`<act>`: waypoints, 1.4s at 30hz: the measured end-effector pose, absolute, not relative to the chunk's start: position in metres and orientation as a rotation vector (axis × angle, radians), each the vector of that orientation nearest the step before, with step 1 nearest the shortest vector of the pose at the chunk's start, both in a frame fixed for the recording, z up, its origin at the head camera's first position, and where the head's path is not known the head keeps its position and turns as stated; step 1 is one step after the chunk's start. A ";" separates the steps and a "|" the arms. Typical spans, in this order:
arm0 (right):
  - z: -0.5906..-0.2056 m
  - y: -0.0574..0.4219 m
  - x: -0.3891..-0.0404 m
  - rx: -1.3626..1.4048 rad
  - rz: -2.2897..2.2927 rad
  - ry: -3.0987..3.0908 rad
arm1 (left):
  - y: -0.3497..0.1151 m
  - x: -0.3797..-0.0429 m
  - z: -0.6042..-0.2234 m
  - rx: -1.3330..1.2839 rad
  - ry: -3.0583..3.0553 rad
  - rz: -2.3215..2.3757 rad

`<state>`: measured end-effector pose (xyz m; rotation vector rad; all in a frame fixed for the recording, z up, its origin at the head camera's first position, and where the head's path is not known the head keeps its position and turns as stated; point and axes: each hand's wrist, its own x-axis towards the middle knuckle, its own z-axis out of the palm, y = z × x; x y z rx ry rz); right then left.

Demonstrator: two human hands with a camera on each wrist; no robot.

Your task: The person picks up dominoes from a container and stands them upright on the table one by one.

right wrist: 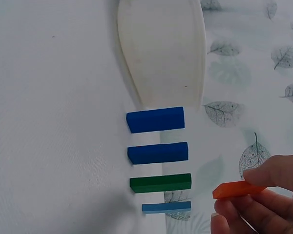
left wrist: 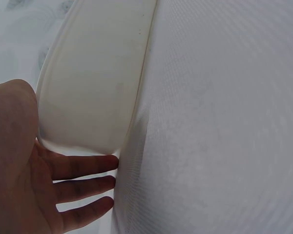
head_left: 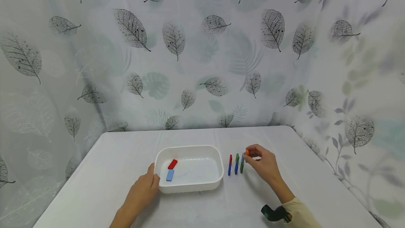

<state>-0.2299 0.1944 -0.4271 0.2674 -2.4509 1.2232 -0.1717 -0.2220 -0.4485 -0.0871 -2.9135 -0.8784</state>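
In the head view, my left hand (head_left: 143, 191) touches the left end of a white tray (head_left: 190, 188). The left wrist view shows that hand's fingers (left wrist: 83, 190) straight beside the tray's end wall. Inside the tray lie a red block (head_left: 172, 164) and a light blue block (head_left: 169, 175). My right hand (head_left: 262, 163) pinches a small orange block (right wrist: 237, 189) between thumb and fingers. It is just above the rightmost of three short lines of blocks, where a light blue block (right wrist: 166, 207) and a green block (right wrist: 161, 183) stand end to end.
Left of that line are a green block (head_left: 237, 157) with a blue block (head_left: 236, 168), then a red block (head_left: 230, 159) with another blue block (head_left: 229, 169). The white table (head_left: 253, 136) backs onto a leaf-print curtain (head_left: 202, 62). A dark strap-like object (head_left: 273, 213) is at the right wrist.
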 end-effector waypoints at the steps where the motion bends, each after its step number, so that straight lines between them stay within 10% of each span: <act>1: -0.428 0.195 -0.230 0.264 1.222 -2.457 | -0.222 -0.172 -0.448 -0.086 -2.914 -0.879; 42: -0.464 0.206 -0.238 0.184 1.223 -2.667 | -0.224 -0.169 -0.448 -0.130 -2.875 -0.869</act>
